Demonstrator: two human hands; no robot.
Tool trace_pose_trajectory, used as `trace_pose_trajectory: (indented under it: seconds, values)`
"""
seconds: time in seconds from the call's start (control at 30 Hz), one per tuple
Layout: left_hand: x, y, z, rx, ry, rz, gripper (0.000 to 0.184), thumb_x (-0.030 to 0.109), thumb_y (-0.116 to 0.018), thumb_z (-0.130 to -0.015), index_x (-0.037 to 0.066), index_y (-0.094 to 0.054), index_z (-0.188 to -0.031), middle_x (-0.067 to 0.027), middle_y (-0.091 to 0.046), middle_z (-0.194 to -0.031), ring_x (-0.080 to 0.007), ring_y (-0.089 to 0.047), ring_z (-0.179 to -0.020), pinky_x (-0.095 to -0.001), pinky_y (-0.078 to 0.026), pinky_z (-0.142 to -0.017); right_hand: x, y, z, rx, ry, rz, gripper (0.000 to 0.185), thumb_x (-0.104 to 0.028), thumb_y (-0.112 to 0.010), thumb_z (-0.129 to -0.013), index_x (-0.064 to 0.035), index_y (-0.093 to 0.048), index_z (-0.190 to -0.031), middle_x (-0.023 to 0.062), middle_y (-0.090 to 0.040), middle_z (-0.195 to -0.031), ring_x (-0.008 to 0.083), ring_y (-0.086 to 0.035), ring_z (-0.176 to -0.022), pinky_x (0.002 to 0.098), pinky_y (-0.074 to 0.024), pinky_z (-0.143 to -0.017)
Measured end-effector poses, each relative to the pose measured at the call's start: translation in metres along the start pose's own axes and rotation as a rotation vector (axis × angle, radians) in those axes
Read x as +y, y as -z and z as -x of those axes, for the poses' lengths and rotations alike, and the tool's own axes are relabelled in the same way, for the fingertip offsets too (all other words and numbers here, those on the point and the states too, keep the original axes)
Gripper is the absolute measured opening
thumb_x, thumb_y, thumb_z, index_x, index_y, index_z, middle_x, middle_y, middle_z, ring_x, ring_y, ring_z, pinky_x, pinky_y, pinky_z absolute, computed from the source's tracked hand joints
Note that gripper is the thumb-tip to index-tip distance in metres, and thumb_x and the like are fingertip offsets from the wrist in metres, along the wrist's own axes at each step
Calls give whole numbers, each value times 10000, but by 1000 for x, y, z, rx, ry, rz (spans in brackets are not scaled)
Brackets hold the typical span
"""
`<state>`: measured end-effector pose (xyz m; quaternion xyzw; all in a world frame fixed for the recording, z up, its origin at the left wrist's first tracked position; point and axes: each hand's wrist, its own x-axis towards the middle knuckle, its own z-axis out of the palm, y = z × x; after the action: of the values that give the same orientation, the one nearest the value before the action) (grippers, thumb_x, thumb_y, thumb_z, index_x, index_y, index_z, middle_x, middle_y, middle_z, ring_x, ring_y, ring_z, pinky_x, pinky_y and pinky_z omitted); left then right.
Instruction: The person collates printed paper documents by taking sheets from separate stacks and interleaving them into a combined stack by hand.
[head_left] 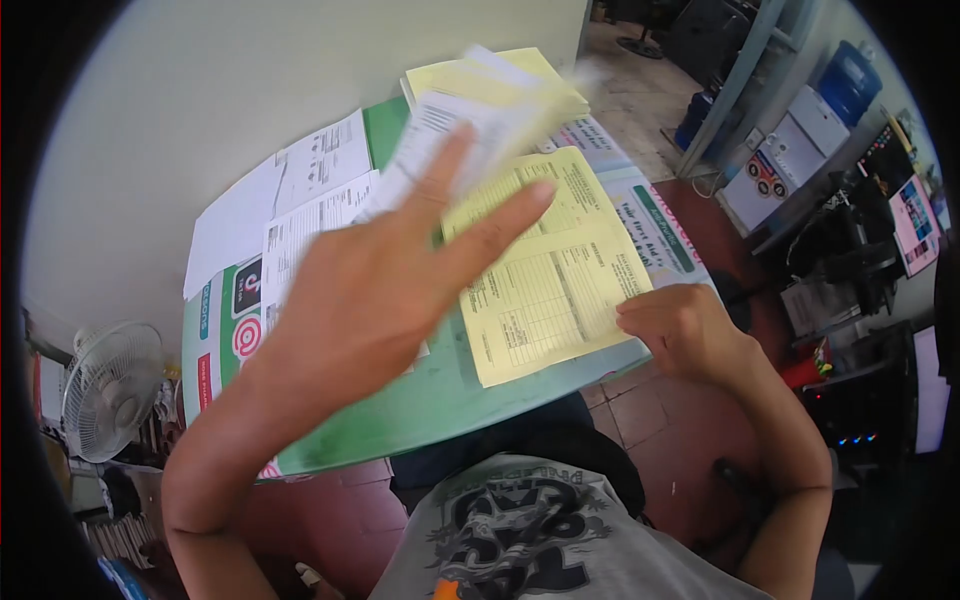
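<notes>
A loose bundle of white and pale yellow slips (425, 125), smeared by motion, is with my left hand (365, 275). The index finger lies over the slips, the thumb stands apart, and the other fingers are hidden. Below and to the right lies a yellow printed form (545, 290) with tables and text. My right hand (685, 325) is closed at the form's right edge, its fingertips pinching the paper. The left thumb hovers over the form's upper part.
The green table (400, 425) bears printed ads. White printed sheets (320, 160) lie at its left, and a yellow paper stack (530, 65) at the back. A fan (115, 390) stands at left. At right are a water dispenser (790, 150) and a screen (912, 225).
</notes>
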<state>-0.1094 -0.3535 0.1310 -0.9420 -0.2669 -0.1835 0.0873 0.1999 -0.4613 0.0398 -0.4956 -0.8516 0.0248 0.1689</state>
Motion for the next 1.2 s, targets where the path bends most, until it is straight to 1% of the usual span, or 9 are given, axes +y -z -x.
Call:
trace_pose_trajectory:
  seconds: [0.1,0.3,0.43,0.53,0.63,0.83,0.9,1.0,1.2]
  values:
    - [16,-35,-16,-147,-123,150,428,-24,-604,-807,-14,-674,-1229,-195,-587,-1428,-344,-727,-811,-416,-584,-678,3,10,-16,45,-74,-137,13,-37,-712,-791,-35,-717,-803,83,-729,-851,298,-703,-754,388,-546,-659]
    - [32,-80,-46,-328,4,456,150,33,-665,-822,-47,-712,-940,-228,-720,-1057,-437,-689,-811,-463,-563,-725,10,36,-55,262,33,51,63,-77,-776,-764,-60,-749,-818,77,-748,-901,278,-705,-815,386,-529,-752]
    - [6,-67,-58,-35,239,567,94,4,-682,-829,-29,-730,-902,-246,-684,-772,-398,-698,-779,-414,-536,-697,-25,40,-89,675,164,328,201,-91,-803,-732,-79,-756,-928,50,-733,-1036,238,-681,-935,412,-492,-854]
    - [-44,-47,-49,275,366,562,278,8,-727,-848,-46,-722,-1120,-138,-771,-1038,-166,-705,-938,-329,-549,-848,-49,3,-106,628,335,-4,272,-55,-857,-690,-83,-739,-933,60,-720,-1073,240,-673,-953,411,-495,-835]
    - [-86,-14,-31,603,327,718,536,-85,-690,-859,38,-632,-1378,-136,-744,-1155,-158,-701,-995,-283,-557,-921,-75,-52,-126,333,383,-118,170,-127,-737,-783,-53,-713,-935,60,-686,-1028,213,-649,-961,422,-454,-902]
    - [-102,61,37,650,151,-161,583,-110,-652,-896,96,-595,-1438,-126,-720,-1271,-150,-725,-956,-291,-590,-864,-95,-115,-155,31,485,204,128,-127,-672,-809,-37,-724,-883,62,-699,-907,216,-669,-885,401,-456,-871]
    - [-97,62,74,354,100,-517,529,-72,-651,-917,104,-619,-1415,-111,-725,-1259,-200,-749,-908,-295,-591,-760,-101,-114,-153,-34,462,233,202,-126,-670,-786,-35,-725,-958,87,-707,-1055,228,-675,-987,445,-455,-964]
    - [-80,19,105,199,-2,-278,188,31,-713,-883,-44,-746,-1053,-143,-715,-1249,-274,-754,-879,-387,-597,-692,-102,-109,-152,-104,379,102,209,-124,-685,-778,-52,-734,-967,104,-717,-1136,243,-682,-1031,454,-460,-996]
    - [-64,-33,147,-60,113,114,286,-54,-686,-746,-46,-745,-1026,-144,-692,-1286,-314,-749,-889,-356,-613,-732,-88,-95,-171,-176,104,-449,180,-182,-759,-827,-106,-772,-989,126,-720,-1195,294,-675,-1040,428,-463,-953]
